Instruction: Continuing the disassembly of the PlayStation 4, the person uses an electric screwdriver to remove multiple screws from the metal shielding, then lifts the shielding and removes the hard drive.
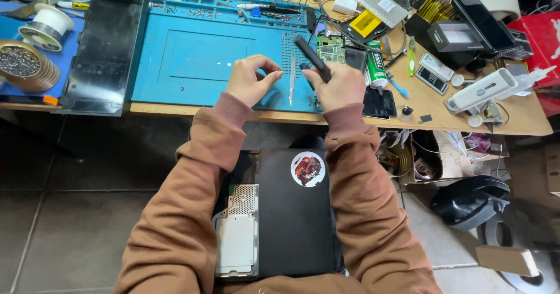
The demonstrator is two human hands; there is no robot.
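— What is being handled at this moment?

— A black screwdriver (312, 59) is gripped in the right hand (341, 87), its handle slanting up and to the far left, its tip hidden below the fist. The left hand (251, 79) is pinched shut, thumb against fingertips; whether a small part is held there cannot be told. Between the two hands a slim metal blade (292, 79) is seen lying on the blue mat (192, 55).

— And the thing being worked on?

— A black console (294, 212) with a round sticker is rested on the lap, near the body, below the tabletop (513, 116); a pale perforated metal plate (237, 230) is exposed at its left side. A small green circuit board (331, 49) is lying just beyond the right hand.

— Which step is judged to be in hand?

— Small-part work over the mat, probably a screw being picked up or fitted to the driver tip.

— What is called for next?

— A steady, fine alignment of the pinch with the driver tip is needed, with both hands kept low over the mat so that nothing rolls off.
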